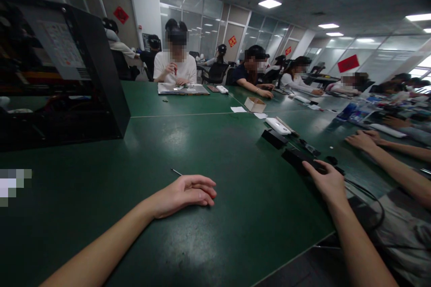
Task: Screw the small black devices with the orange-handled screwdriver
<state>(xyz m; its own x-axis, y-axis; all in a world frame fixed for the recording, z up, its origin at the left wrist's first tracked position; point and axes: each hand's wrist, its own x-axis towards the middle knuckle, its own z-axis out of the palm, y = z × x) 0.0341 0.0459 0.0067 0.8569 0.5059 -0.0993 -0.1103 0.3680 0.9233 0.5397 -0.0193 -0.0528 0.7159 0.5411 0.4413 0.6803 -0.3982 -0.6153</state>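
My left hand [183,195] rests on the green table [208,143], fingers loosely curled and together, holding nothing that I can see. A thin metal pin [176,171] lies just beyond it. My right hand [325,181] reaches to the right edge of the table and lies on a flat black device [298,158], fingers stretched over it. A black cable [365,193] runs from that device toward me. A second black block [274,138] and a white device [278,126] lie a little farther off.
A large black computer case [60,76] stands at the left. A small cardboard box [255,104] and paper slips sit mid-table. A co-worker's hands [365,139] rest on the table at right. Several other people sit along the far side.
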